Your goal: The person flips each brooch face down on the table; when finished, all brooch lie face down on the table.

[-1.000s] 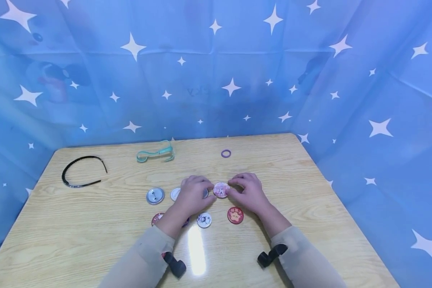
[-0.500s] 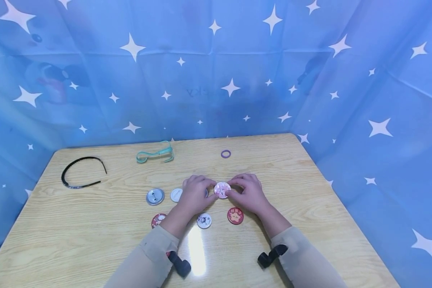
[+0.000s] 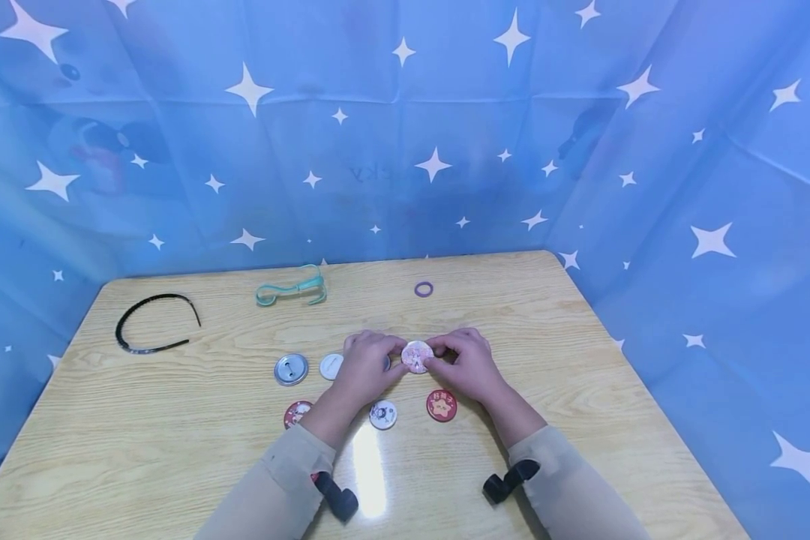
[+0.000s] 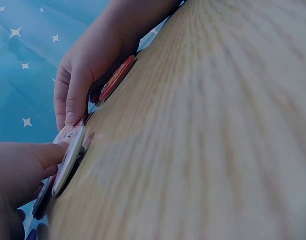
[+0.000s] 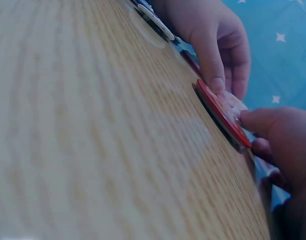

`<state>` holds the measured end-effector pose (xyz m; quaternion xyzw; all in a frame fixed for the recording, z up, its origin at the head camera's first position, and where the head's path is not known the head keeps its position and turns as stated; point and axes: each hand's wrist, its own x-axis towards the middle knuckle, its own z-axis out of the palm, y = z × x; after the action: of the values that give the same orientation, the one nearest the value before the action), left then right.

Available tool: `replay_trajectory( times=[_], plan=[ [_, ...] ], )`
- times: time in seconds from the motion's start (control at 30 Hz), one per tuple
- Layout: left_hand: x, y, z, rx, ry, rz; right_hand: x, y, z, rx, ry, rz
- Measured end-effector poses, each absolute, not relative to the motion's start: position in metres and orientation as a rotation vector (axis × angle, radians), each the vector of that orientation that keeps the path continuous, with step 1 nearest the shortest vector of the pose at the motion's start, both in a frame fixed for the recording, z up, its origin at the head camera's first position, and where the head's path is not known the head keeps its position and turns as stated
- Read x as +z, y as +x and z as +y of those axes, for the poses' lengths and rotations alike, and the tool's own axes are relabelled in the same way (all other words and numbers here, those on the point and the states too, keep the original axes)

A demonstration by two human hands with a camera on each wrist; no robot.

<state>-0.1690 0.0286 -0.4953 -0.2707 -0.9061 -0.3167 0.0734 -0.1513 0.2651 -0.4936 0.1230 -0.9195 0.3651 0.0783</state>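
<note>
Thumb and fingers of my left hand (image 3: pixel 367 367) pinch the left edge of a round pink button badge (image 3: pixel 416 357). On its opposite edge, my right hand (image 3: pixel 469 364) pinches the same badge. Closer to me lie a white badge with a cartoon figure (image 3: pixel 382 414) and a red star badge (image 3: pixel 442 405). Another badge (image 3: pixel 387 363) is mostly hidden beside my left hand. In the left wrist view the white badge (image 4: pixel 68 162) partly covers the pink one; in the right wrist view the red badge (image 5: pixel 220 115) does so.
Left of my hands lie a pin-backed silver badge (image 3: pixel 291 370), a white disc (image 3: pixel 331 365) and a red badge (image 3: pixel 297 413) partly behind my forearm. Farther back are a black headband (image 3: pixel 127 330), a teal cord (image 3: pixel 297 287) and a purple ring (image 3: pixel 423 289).
My left hand has shifted slightly right and come onto the pink badge's edge. The badge has moved a touch right. My right hand has stayed nearly in place.
</note>
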Motion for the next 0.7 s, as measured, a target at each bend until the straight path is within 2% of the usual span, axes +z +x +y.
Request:
replay_trajectory(
  times=[0.7],
  plan=[
    [-0.4950, -0.1670, 0.0297, -1.008, -0.784, -2.700, -0.4911, -0.1497, 0.2643, 1.171, 0.344, -2.715]
  ],
)
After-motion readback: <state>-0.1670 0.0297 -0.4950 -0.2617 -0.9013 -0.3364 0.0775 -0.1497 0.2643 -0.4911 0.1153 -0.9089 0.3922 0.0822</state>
